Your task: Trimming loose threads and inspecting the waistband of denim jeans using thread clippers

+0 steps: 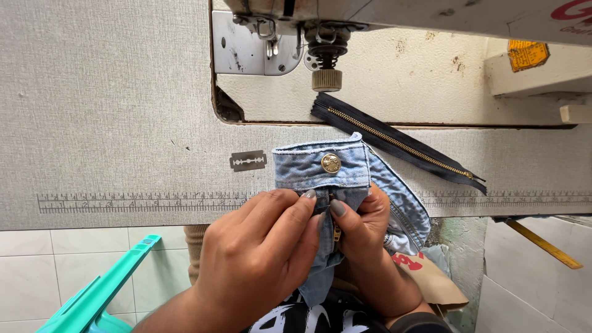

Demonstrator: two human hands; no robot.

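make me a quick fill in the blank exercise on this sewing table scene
1. Both hands, the left hand and the right hand, pinch the fly of a pair of light blue ____ jeans.
2. The waistband shows a round metal ____.
3. On the table left of the jeans lies a razor ____.
4. The loose black zipper has ____-coloured teeth.

Missing words: denim; button; blade; gold
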